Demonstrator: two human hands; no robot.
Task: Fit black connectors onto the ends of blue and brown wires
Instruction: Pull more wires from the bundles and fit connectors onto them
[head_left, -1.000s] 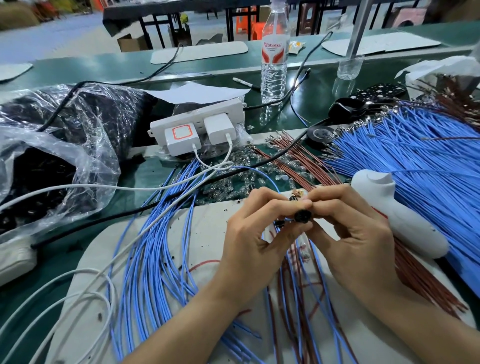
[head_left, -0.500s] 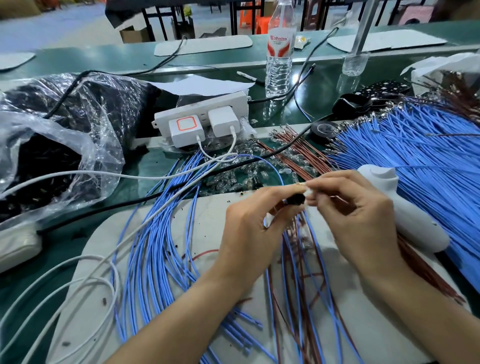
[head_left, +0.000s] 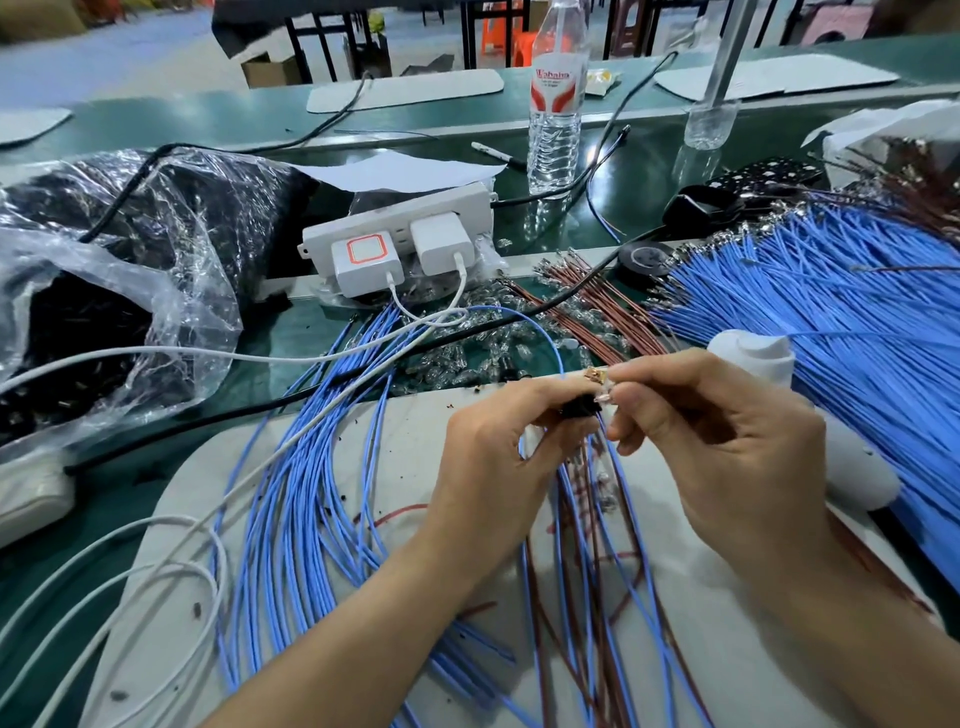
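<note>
My left hand (head_left: 498, 457) pinches a small black connector (head_left: 584, 405) between thumb and fingers above the white mat (head_left: 395, 457). My right hand (head_left: 727, 441) pinches a wire's brass terminal (head_left: 596, 374) right at the connector's top. A blue wire (head_left: 540, 332) arcs up and away from that spot. Blue and brown wires (head_left: 587, 545) hang below both hands. A fan of loose blue wires (head_left: 306, 467) lies on the mat to the left. A big heap of blue wires (head_left: 831, 322) fills the right, and brown wires (head_left: 587, 312) lie behind the hands.
Clear plastic bags of black parts (head_left: 119, 270) sit at the left. A white power strip with chargers (head_left: 400, 244) and a water bottle (head_left: 555, 104) stand behind. A white tool (head_left: 810, 415) lies right of my hands. White cables (head_left: 156, 561) cross the front left.
Both hands stayed together on the connector and shifted slightly up and right. The right fingertips moved from the connector's side to the terminal at its top.
</note>
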